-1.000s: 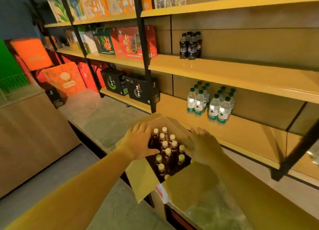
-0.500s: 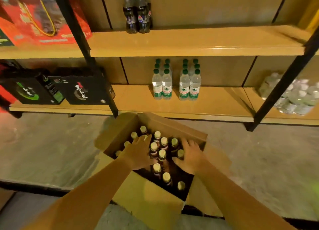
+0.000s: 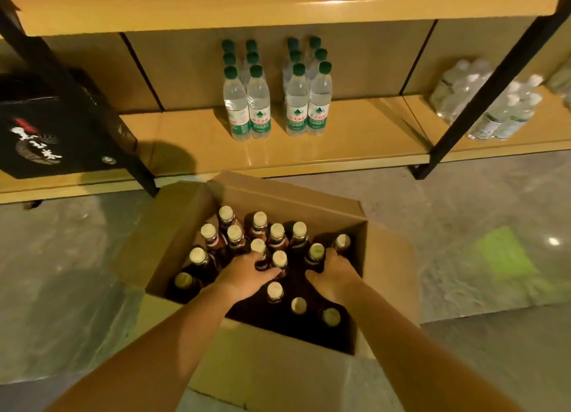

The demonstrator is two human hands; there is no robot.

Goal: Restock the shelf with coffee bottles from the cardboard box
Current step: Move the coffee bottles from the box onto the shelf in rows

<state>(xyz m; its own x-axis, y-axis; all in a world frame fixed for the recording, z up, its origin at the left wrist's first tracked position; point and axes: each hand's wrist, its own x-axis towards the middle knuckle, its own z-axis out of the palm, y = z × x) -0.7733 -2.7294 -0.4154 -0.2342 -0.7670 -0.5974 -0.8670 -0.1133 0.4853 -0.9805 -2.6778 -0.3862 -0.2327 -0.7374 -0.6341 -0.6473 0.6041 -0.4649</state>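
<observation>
An open cardboard box (image 3: 296, 365) stands on the grey platform below the shelf, filled with several dark coffee bottles (image 3: 259, 226) with pale caps. My left hand (image 3: 244, 274) reaches into the middle of the box, its fingers curled round the neck of one coffee bottle (image 3: 259, 251). My right hand (image 3: 335, 272) is in the right part of the box, gripping another coffee bottle (image 3: 316, 254) below its cap. The lowest wooden shelf (image 3: 197, 143) runs behind the box.
Several green-capped water bottles (image 3: 278, 102) stand at the shelf's middle. A black gift box (image 3: 40, 133) sits at the left behind a slanted black post (image 3: 102, 118). Wrapped water packs (image 3: 494, 106) lie at the right past another black post (image 3: 482, 93).
The view has dropped and closed in on the box. Both hands have sunk deeper among the bottles and now curl round bottle necks instead of lying over the caps.
</observation>
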